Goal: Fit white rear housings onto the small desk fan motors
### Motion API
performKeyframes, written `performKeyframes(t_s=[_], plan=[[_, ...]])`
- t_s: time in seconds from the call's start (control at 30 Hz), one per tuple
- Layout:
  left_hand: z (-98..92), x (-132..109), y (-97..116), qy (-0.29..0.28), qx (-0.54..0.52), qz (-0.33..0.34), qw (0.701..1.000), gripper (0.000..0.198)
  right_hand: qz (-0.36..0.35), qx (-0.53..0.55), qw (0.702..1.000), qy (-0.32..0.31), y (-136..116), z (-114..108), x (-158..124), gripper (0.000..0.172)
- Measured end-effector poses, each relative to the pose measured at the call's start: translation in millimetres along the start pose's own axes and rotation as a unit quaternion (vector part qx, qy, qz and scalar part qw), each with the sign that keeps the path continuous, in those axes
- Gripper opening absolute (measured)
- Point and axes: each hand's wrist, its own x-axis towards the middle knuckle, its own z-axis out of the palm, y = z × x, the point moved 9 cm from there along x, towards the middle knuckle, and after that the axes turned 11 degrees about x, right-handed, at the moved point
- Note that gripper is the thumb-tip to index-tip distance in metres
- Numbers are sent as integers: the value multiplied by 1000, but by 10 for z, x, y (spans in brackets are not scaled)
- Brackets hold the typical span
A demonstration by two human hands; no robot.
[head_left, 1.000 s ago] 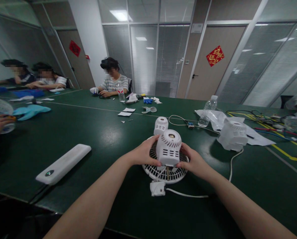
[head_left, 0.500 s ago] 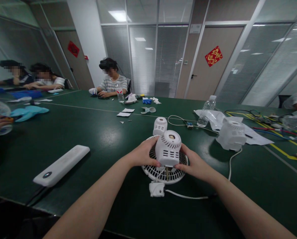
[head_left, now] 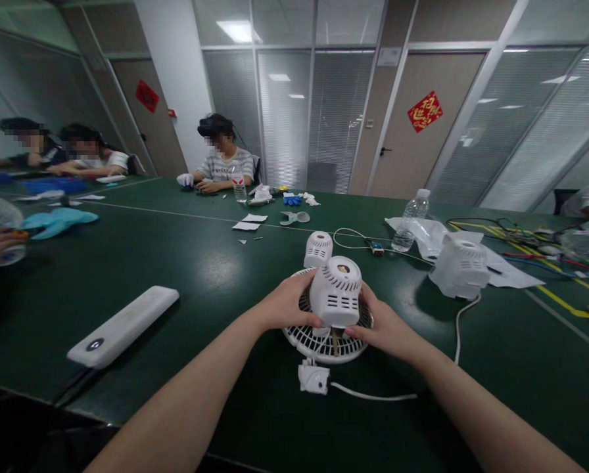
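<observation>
Both hands grip a white vented fan motor cover [head_left: 334, 299] from its two sides. My left hand [head_left: 292, 302] has its thumb near the cover's lower edge, and my right hand [head_left: 376, 322] mirrors it. Beneath the cover lies a round white fan grille [head_left: 304, 341], flat on the table and partly hidden. A small white plastic piece [head_left: 314, 378] with a white cable [head_left: 373, 397] rests in front of the grille. Just behind it stands a second white vented cover [head_left: 319, 249].
A white power bank [head_left: 127, 325] lies to the left. At the right are a third white housing [head_left: 461, 269], a clear bottle [head_left: 413, 220], and tangled wires [head_left: 511, 236]. A fan blade [head_left: 294, 217] sits farther back. Another person [head_left: 224, 157] sits across the green table [head_left: 200, 263].
The held cover has tilted slightly and shifted a little to the right with both hands. The small white piece has moved slightly too.
</observation>
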Motion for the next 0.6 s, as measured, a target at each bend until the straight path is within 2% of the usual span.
performKeyframes(t_s=[0.3,0.43,0.6], plan=[[7,18,-40,22,-31,-16,999,94,27,5,1000,11,-9,-20,-11,90],[17,10,-45,0,-68,-20,998,82,35,1,999,12,-26,-23,-15,90],[46,3,-58,-11,-74,-20,997,82,22,-7,1000,11,-18,-15,-18,96]])
